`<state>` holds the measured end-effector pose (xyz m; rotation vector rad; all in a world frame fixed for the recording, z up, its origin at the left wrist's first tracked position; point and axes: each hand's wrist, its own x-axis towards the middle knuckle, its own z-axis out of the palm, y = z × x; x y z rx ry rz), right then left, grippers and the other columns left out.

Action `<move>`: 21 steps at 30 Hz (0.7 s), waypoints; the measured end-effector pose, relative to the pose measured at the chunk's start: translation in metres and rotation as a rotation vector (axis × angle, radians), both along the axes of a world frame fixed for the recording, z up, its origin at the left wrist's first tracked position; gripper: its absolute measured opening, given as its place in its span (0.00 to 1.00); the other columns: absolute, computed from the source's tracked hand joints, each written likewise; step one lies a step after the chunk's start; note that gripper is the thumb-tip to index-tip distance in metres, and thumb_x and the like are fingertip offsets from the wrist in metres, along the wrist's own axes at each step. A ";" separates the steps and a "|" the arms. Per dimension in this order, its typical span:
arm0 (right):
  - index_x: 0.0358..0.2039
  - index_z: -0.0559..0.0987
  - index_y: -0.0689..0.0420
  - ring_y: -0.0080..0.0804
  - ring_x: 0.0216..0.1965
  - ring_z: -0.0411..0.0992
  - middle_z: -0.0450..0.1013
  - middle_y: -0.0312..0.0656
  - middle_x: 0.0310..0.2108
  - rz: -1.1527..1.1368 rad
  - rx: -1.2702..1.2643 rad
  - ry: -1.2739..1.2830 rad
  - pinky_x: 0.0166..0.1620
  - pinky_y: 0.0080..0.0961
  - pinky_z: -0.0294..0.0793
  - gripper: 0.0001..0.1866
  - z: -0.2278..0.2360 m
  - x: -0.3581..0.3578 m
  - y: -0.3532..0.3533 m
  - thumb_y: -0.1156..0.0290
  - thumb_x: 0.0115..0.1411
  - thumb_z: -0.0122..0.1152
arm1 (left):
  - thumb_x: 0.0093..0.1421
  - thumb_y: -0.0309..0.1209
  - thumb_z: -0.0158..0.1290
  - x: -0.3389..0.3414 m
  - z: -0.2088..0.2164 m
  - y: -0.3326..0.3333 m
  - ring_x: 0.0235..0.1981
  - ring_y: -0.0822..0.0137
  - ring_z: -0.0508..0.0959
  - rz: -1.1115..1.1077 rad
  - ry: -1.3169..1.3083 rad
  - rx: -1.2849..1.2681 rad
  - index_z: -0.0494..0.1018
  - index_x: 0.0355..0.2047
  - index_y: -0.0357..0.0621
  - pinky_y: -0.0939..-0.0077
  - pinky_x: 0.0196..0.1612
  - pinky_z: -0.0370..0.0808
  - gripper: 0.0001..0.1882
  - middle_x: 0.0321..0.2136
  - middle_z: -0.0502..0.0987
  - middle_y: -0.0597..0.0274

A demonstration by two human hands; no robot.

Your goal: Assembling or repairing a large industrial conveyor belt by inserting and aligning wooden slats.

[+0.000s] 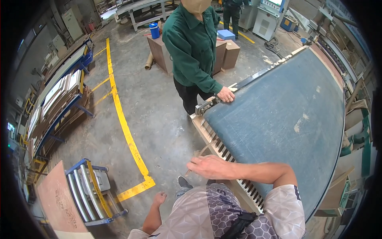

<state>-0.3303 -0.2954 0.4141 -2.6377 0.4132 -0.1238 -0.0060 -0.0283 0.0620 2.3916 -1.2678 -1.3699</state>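
My right hand (210,166) reaches across in front of my body, beside the slotted end of a wide blue-grey belt table (274,115). Its fingers are closed around a thin, curved, brownish strip (207,148), which sticks out toward the table's edge; a short piece shows below the fingers. My left hand (160,198) hangs low at my left side over the floor, its fingers loosely apart with nothing seen in them. Across the table's near corner, a co-worker in a green jacket (195,47) rests a hand (226,95) on the belt's left edge.
At the lower left, a roller stand (88,191) adjoins a brown board (59,199). Stacked panels (59,93) lie on a long rack at the left. A yellow line (123,119) crosses the grey floor. Brown boxes (230,53) stand behind the co-worker.
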 end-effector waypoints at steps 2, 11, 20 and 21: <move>0.45 0.69 0.59 0.50 0.39 0.76 0.69 0.50 0.35 -0.036 0.018 -0.038 0.37 0.43 0.78 0.10 -0.001 -0.001 -0.003 0.71 0.64 0.50 | 0.58 0.41 0.55 -0.001 0.000 0.002 0.55 0.46 0.78 0.011 0.018 0.021 0.77 0.55 0.38 0.61 0.60 0.73 0.27 0.51 0.79 0.40; 0.41 0.67 0.61 0.57 0.34 0.76 0.74 0.55 0.31 -0.513 -0.133 -0.210 0.36 0.48 0.76 0.11 -0.024 0.008 -0.081 0.65 0.70 0.50 | 0.58 0.42 0.55 -0.006 0.002 -0.001 0.55 0.47 0.79 -0.007 0.027 -0.022 0.78 0.53 0.39 0.61 0.59 0.73 0.26 0.50 0.80 0.41; 0.42 0.67 0.62 0.65 0.40 0.76 0.77 0.63 0.36 -0.650 0.000 -0.022 0.42 0.57 0.74 0.13 -0.097 0.005 -0.132 0.63 0.70 0.45 | 0.58 0.44 0.53 -0.012 0.000 0.002 0.52 0.41 0.78 0.030 -0.054 -0.057 0.80 0.47 0.40 0.55 0.56 0.74 0.23 0.47 0.79 0.38; 0.42 0.67 0.62 0.66 0.40 0.75 0.77 0.64 0.36 -0.683 0.003 -0.041 0.43 0.58 0.72 0.13 -0.098 0.006 -0.129 0.65 0.69 0.46 | 0.58 0.44 0.53 -0.013 0.001 0.008 0.52 0.41 0.78 0.085 -0.051 -0.054 0.80 0.47 0.40 0.55 0.56 0.74 0.23 0.47 0.79 0.38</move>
